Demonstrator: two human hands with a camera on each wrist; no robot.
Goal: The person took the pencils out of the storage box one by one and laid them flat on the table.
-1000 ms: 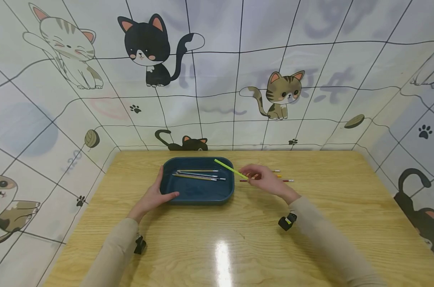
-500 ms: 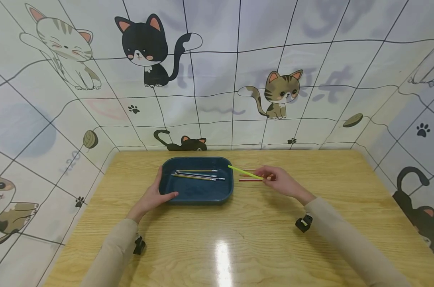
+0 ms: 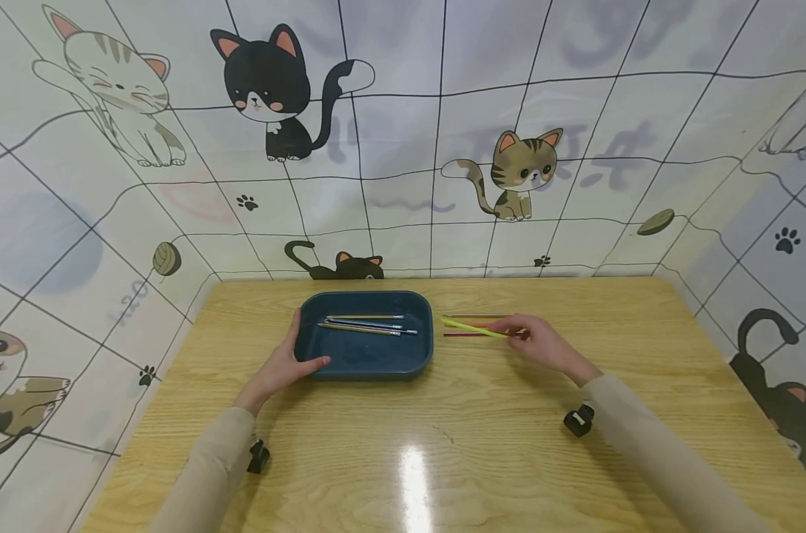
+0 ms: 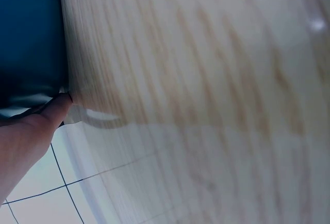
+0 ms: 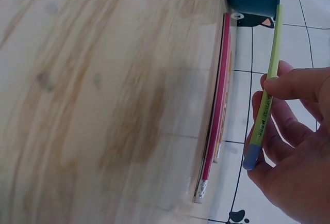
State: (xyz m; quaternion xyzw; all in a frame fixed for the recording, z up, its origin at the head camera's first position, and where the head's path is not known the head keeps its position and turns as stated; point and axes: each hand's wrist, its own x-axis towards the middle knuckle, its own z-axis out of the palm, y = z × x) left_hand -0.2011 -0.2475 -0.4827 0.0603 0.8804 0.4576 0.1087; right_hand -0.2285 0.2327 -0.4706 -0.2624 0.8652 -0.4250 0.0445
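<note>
My left hand [image 3: 281, 372] holds the left front corner of a dark blue tray [image 3: 369, 360], thumb over the near rim and fingers along the left wall. Several pencils [image 3: 363, 326] lie inside it, roughly side by side. To the tray's right, my right hand [image 3: 542, 344] pinches a yellow-green pencil [image 5: 267, 100] between thumb and fingers. Its blue-grey end points back toward the palm, its other end toward the tray. Below it on the table lie a dark red pencil [image 5: 220, 95] with a white eraser and other pencils, partly hidden by the right hand in the head view.
The wooden table [image 3: 349, 459] meets a cloth backdrop [image 3: 403, 163] printed with cats and grid lines, behind and at both sides. A small black camera [image 3: 579, 420] is on the right wrist, another [image 3: 259, 455] on the left.
My right hand has drawn the yellow-green pencil rightward, out from over the tray, and lowered it toward the pencils on the table. The left hand and tray have stayed put.
</note>
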